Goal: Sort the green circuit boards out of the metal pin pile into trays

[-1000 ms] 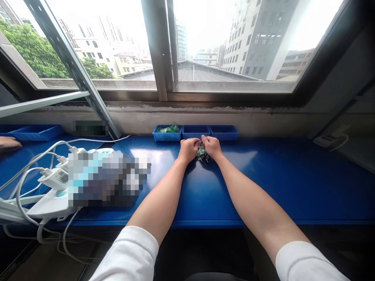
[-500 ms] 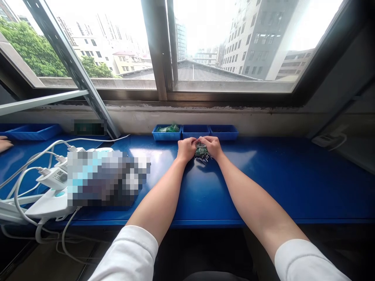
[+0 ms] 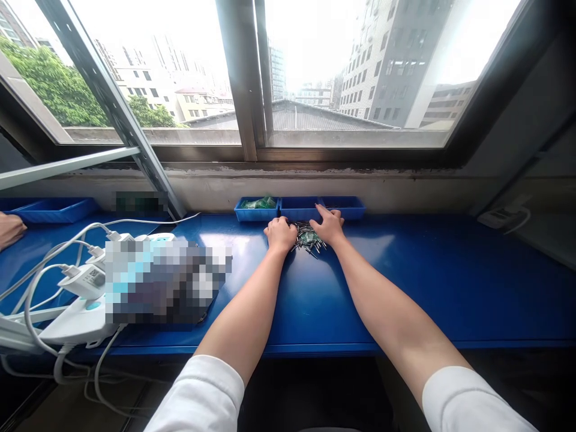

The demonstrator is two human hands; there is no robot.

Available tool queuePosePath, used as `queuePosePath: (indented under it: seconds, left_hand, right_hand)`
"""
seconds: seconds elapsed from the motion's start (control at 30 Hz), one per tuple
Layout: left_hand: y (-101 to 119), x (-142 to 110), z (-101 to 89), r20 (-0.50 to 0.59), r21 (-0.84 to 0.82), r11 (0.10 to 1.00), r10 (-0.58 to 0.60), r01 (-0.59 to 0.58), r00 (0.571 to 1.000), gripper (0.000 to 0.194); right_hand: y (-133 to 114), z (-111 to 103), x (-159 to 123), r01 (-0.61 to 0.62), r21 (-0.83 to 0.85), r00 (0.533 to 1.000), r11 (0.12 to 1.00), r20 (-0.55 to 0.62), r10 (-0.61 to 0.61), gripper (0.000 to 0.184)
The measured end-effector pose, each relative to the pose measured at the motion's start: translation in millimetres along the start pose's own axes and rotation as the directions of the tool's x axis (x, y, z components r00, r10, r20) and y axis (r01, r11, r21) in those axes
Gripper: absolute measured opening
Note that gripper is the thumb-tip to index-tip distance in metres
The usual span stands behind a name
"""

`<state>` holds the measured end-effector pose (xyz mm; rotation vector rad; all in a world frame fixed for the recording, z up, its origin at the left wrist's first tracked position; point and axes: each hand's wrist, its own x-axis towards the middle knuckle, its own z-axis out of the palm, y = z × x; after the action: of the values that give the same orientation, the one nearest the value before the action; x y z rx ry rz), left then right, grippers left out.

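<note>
Between my hands, a loose pile of thin metal pieces like screws or pins [image 3: 317, 245] lies on the blue table, with small green pieces [image 3: 308, 237] among them. My left hand [image 3: 281, 235] rests at the pile's left edge, fingers bent and slightly apart, with nothing visible held. On the pile's right side is my right hand [image 3: 330, 225], its fingers spread and the index finger pointing toward the bins behind. Exactly what its fingertips touch is too small to tell.
Behind the pile stand blue bins: the left bin [image 3: 243, 214] holds green pieces, beside a middle bin [image 3: 297, 213] and a right bin [image 3: 353, 212]. At left are a white power strip [image 3: 74, 324] with cables and a blurred patch. Another person's hand [image 3: 9, 230] shows far left.
My hands were close together over the pile's far side and have moved apart. The right fingers have spread, and more of the metal pieces show between my hands.
</note>
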<state>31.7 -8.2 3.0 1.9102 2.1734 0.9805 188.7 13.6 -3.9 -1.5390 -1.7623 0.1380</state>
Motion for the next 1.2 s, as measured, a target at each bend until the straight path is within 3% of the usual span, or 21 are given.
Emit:
queuePosePath:
  seconds: [0.2,0.43,0.67,0.83,1.2]
  left_hand:
    - [0,1,1.3,0.06,0.017,0.999,-0.034,0.033,0.998,0.034]
    - [0,2,1.0,0.101,0.034,0.999,-0.015,0.012,0.995,0.035]
    - [1,-2,2.0,0.078,0.02,0.999,0.048,-0.049,0.996,0.043]
    - [-3,4,0.0,0.027,0.025,0.995,0.101,-0.102,0.995,0.062]
    - [-14,14,4.8,0.104,-0.035,0.999,0.043,-0.039,0.994,0.035]
  right_hand:
    - [-1,6,1,-0.003,-0.122,0.994,0.992,0.105,0.016,0.068]
    - [3,9,1,0.018,-0.039,0.999,0.999,-0.036,-0.019,0.055]
    - [7,11,4,0.09,-0.076,0.986,0.993,0.148,-0.078,0.061]
    - [8,12,7,0.118,0.002,0.988,0.993,0.099,-0.118,0.05]
    - [5,4,0,0.014,0.134,1.0,0.991,-0.017,-0.012,0.027]
